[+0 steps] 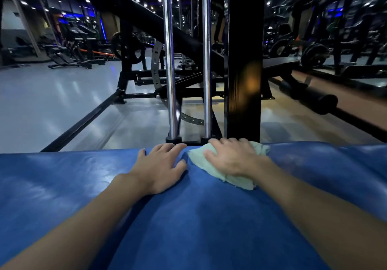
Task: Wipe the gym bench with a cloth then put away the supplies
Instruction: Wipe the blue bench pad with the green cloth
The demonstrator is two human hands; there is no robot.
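A blue padded gym bench fills the lower half of the view. A pale green cloth lies on the pad near its far edge, right of centre. My right hand presses flat on the cloth, fingers spread over it and curled at the far edge. My left hand rests palm down on the bare pad just left of the cloth, fingers apart, holding nothing. Both forearms reach in from the bottom corners.
Just beyond the bench's far edge stand two chrome guide rods and a wide black machine column. A black frame bar runs diagonally over the grey floor at left. A barbell and other benches are farther back.
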